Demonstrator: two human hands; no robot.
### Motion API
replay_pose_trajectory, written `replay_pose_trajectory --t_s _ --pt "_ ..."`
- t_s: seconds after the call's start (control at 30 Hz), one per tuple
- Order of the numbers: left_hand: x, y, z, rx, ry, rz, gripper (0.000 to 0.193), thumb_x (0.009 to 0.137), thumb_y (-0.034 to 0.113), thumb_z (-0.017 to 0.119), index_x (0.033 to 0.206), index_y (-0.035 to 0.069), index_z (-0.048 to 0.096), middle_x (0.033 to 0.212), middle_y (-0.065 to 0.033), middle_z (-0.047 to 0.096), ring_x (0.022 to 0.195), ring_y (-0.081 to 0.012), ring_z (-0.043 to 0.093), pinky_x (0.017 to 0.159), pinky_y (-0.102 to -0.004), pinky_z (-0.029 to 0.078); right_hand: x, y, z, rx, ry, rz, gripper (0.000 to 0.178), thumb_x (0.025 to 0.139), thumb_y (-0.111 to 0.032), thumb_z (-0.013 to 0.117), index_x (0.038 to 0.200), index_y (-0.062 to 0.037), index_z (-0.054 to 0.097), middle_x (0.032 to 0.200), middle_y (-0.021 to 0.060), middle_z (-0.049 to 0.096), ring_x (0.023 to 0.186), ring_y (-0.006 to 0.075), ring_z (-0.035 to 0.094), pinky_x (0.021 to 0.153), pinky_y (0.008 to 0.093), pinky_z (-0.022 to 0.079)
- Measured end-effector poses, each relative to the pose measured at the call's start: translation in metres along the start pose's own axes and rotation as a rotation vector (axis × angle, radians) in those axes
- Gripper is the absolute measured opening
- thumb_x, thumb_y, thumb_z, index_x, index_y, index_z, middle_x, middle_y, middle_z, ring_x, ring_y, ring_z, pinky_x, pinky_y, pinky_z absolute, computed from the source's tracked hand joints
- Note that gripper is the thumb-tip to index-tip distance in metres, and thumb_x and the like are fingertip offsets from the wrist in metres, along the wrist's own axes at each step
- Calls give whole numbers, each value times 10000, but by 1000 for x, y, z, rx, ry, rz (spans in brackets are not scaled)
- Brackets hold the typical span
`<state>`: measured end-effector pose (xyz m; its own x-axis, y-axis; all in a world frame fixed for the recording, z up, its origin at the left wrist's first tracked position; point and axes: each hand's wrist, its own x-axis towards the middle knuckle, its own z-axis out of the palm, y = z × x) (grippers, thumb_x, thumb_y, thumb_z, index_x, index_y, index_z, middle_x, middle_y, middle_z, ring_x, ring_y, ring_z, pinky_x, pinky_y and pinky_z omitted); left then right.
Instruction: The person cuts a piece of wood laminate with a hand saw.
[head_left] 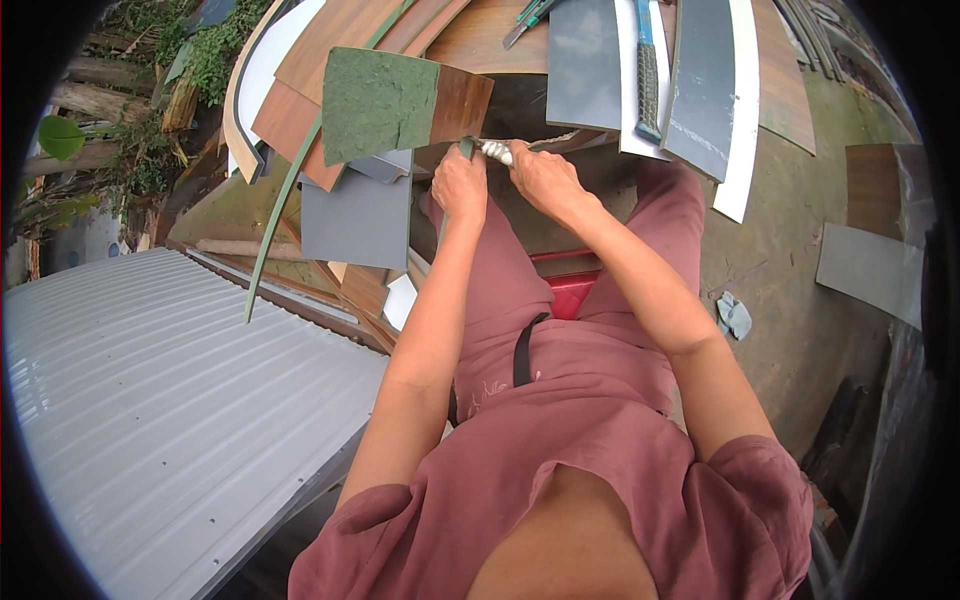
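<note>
Over my knees, my left hand (460,187) is closed, with the end of a thin green strip (467,147) showing at its fingertips. My right hand (548,182) grips a tool with a whitish, wrapped-looking handle (495,151), which points toward the left hand; its working end is too small and hidden to name. Just beyond both hands lies a board with a rough green face (378,107) and a brown wood-grain part (461,105) at its right end.
Wood-grain and grey panels (590,70) lie ahead, bearing a hammer (648,85) and a utility knife (530,18). A long green strip (283,220) hangs at left, above a corrugated metal sheet (180,400). At right are a grey panel (868,265) and a crumpled cloth (733,315).
</note>
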<state>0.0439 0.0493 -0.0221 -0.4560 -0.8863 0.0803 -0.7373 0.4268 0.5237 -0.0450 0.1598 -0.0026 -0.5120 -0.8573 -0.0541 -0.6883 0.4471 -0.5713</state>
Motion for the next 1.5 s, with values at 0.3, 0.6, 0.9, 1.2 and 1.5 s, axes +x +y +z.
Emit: replay_pose_trajectory --t_s 0.3,0.6,0.9,1.2,1.5 --pt "2 -4 -2 17 13 9 323 799 305 568 891 1 628 815 -261 640 818 -441 614 759 -497 470 -73 29 -14 -25 -99 92 182 866 -135 532 962 -30 418 690 242 612 700 435 613 617 526 486" --pt "1 -1 0 -12 -1 6 311 796 289 563 890 0 633 821 -261 639 824 -444 609 762 -500 469 -2 0 -3 -12 -27 -6 154 876 -139 487 938 -2 454 699 244 620 700 422 628 623 517 502" --pt "2 -4 -1 -10 12 21 306 793 279 558 873 -8 628 799 -269 631 810 -451 607 756 -503 469 -73 33 -11 -3 -103 111 213 876 -164 540 1012 -55 416 698 247 609 704 444 604 617 546 465" --pt "1 0 0 3 0 9 315 790 290 559 882 -2 634 824 -263 640 812 -443 614 757 -497 471 -1 1 -1 -13 -42 9 190 874 -145 511 987 -10 440 699 250 613 705 428 620 627 528 489" --pt "2 -3 -2 -8 14 22 318 791 296 561 892 3 636 814 -255 641 804 -443 612 757 -492 472 -72 35 -13 -19 -100 78 173 871 -140 512 947 -27 406 712 234 622 711 438 617 630 532 491"
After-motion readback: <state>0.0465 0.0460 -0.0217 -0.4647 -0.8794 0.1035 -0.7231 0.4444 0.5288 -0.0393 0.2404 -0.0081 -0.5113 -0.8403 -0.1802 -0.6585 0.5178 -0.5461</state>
